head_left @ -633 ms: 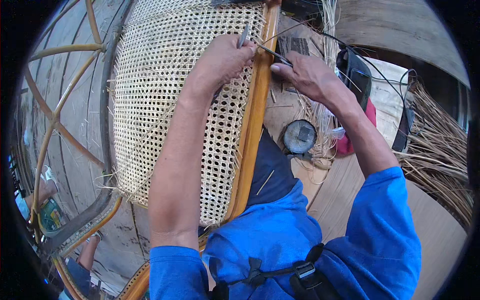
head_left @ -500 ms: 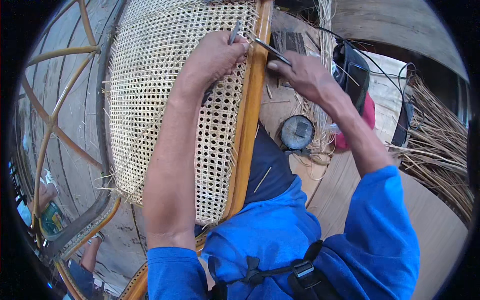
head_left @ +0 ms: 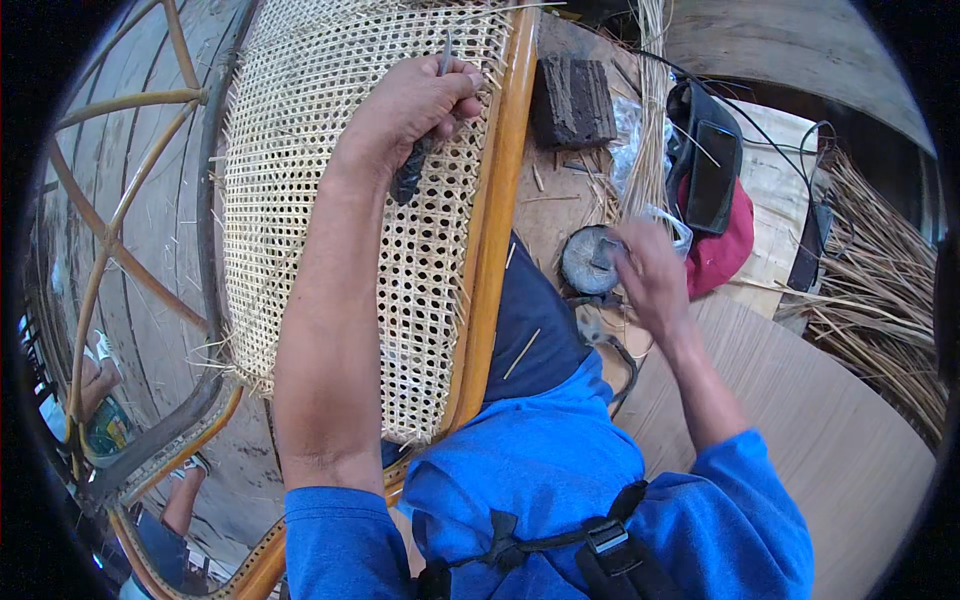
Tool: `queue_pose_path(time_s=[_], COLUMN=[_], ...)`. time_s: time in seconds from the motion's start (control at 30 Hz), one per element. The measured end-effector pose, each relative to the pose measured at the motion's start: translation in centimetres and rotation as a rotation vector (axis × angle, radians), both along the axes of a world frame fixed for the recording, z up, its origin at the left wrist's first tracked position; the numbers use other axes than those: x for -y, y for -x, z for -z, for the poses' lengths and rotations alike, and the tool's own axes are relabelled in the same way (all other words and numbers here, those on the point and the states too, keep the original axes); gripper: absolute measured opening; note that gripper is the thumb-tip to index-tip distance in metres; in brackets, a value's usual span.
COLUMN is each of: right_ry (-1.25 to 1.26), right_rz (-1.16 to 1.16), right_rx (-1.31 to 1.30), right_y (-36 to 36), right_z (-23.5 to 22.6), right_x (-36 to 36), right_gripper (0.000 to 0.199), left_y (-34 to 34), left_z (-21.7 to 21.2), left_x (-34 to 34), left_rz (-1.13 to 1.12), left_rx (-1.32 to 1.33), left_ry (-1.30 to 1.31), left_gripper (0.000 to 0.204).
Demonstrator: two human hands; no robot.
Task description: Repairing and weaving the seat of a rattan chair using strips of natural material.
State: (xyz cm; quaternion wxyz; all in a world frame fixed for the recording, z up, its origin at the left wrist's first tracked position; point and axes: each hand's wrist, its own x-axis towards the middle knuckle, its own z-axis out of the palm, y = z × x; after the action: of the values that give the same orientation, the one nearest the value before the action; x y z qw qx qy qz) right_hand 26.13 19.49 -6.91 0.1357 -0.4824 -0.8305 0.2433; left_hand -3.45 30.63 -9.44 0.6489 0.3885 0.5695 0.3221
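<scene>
A woven cane panel lies in front of me, edged on the right by a varnished wooden rail. My left hand rests over the panel near this rail. It is closed around a pointed metal tool, whose slim tip rises above the fingers and whose black-wrapped handle comes out below the palm. Right of the rail, my right hand is blurred. Its fingertips are at a small dark block on a round tin; whether they grip it I cannot make out. Beside my leg lies a dark-handled hand tool.
A dark ridged block sits beyond the tin. Cane strands, a black bag and a red cloth lie to the right, with a bundle of sticks farther out. Bent rattan framework stands at left.
My right hand has left the panel edge and come down to the tin. The slim metal tool it held is out of it. A dark-handled tool now shows by my leg. My left hand shifted slightly left.
</scene>
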Motion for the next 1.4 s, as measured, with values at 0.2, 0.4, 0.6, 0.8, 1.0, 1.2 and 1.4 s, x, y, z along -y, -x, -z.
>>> queue_pose_path(time_s=[0.2,0.4,0.6,0.8,1.0,1.2,1.4], right_ry=[-0.348,-0.168,-0.435,-0.638,-0.194,-0.174,-0.203], right_rz=[-0.271,-0.396,-0.602,-0.708,-0.603,-0.608,-0.585], right_rx=[-0.123,0.225,0.160,-0.199,0.153,0.190,0.123], right_y=[8.8,11.2,10.9,11.7,12.2,12.2,12.1], right_z=[0.4,0.0,0.2,1.2,0.1,1.6,1.1], right_x=[-13.9,-16.5,-17.6,-18.6,-19.2,-20.6,-20.3], right_gripper=[0.020,0.020,0.016,0.007,0.008,0.010,0.014], left_y=[-0.8,-0.1,-0.2,-0.3,0.0,-1.8,-2.2], left_z=[0.5,0.1,0.3,0.0,-0.4,-1.6,-2.1], left_x=[0.1,0.0,0.1,-0.2,-0.3,-2.0,-3.3], left_rz=[-0.012,-0.033,-0.010,0.070,0.067,0.112,0.147], left_rx=[0.027,0.041,0.015,-0.052,0.031,-0.103,-0.380], left_ry=[-0.031,-0.001,-0.029,-0.030,0.067,0.097,0.195], left_gripper=[0.012,0.010,0.015,0.016,0.017,0.010,0.012])
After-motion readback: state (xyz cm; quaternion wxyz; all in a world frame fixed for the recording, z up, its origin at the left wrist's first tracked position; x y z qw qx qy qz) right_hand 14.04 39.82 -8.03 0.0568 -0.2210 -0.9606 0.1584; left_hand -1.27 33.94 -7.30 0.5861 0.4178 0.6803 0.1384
